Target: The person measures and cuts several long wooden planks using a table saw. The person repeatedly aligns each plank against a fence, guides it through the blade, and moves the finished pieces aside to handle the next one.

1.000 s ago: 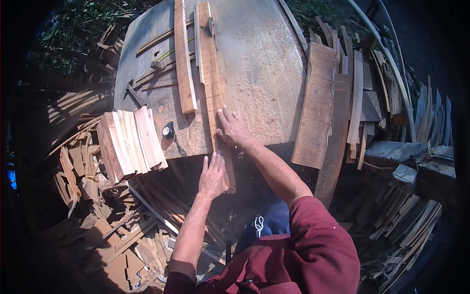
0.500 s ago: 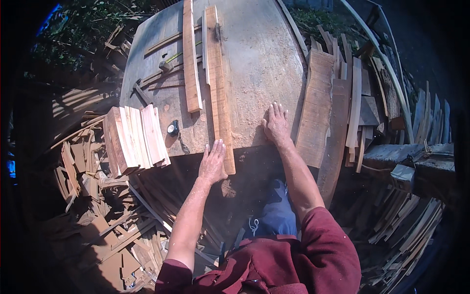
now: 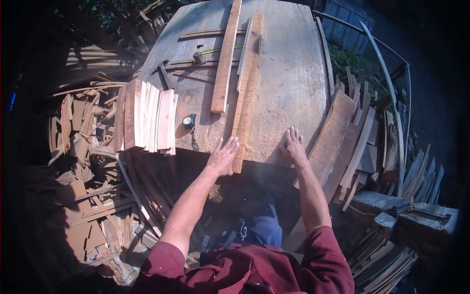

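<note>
A long, narrow wooden board (image 3: 248, 83) lies lengthwise on a sawdust-strewn wooden table (image 3: 289, 73), its near end jutting past the front edge. My left hand (image 3: 224, 157) rests against the left side of that near end, fingers stretched out. My right hand (image 3: 294, 147) lies on the tabletop close to the front edge, fingers extended and holding nothing. Left of the board is another plank (image 3: 226, 63). A thin strip (image 3: 245, 54) lies along the board's left side.
Stacked short wood pieces (image 3: 149, 117) stand at the table's left corner, near a small black object with a round pale face (image 3: 188, 121). Behind are a hammer (image 3: 165, 76) and a tape measure (image 3: 198, 57). Wide planks (image 3: 333, 127) lean at right; scrap wood (image 3: 83, 210) fills the left.
The whole view has turned, so the table appears farther right and tilted. Less of the board seems to overhang the front edge. Both hands stay on the board and table with fingers extended.
</note>
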The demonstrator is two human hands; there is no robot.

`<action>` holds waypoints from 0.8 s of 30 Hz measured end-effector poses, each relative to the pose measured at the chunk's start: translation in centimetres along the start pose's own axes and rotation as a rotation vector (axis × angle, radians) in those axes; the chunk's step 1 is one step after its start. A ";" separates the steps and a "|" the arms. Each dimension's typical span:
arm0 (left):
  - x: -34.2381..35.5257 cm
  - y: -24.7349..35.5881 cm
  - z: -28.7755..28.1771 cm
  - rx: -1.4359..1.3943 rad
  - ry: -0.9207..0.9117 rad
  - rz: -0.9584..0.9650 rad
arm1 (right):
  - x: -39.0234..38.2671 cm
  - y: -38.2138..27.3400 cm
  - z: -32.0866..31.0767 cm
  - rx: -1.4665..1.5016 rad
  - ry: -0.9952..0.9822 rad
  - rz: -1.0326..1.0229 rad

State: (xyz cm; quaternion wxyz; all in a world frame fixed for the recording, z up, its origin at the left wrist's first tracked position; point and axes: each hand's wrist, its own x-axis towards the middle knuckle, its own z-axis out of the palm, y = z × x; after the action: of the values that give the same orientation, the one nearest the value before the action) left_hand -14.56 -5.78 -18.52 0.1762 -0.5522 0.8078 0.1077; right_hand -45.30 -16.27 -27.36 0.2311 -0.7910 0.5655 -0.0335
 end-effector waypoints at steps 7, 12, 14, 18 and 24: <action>3.2 -1.5 -0.4 0.010 -0.006 -0.010 | 0.0 0.8 -0.2 -0.027 -0.036 -0.035; 5.3 -2.6 -0.9 -0.036 0.002 0.018 | 0.5 2.1 1.0 -0.093 -0.013 -0.066; 6.3 -2.5 -1.5 0.005 -0.014 0.004 | 0.7 2.9 1.3 -0.108 -0.013 -0.068; 7.8 -2.9 -2.6 0.031 -0.029 -0.005 | 0.7 3.2 2.2 -0.100 0.069 -0.090; 10.3 -4.2 -3.5 0.085 -0.041 0.002 | 0.6 2.5 0.9 -0.079 0.014 -0.076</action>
State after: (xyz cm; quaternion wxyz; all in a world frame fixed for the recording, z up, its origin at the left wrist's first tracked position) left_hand -14.65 -17.41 -19.38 0.2158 -0.5410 0.8084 0.0850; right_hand -47.01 -17.15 -29.32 0.1944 -0.8200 0.5377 -0.0255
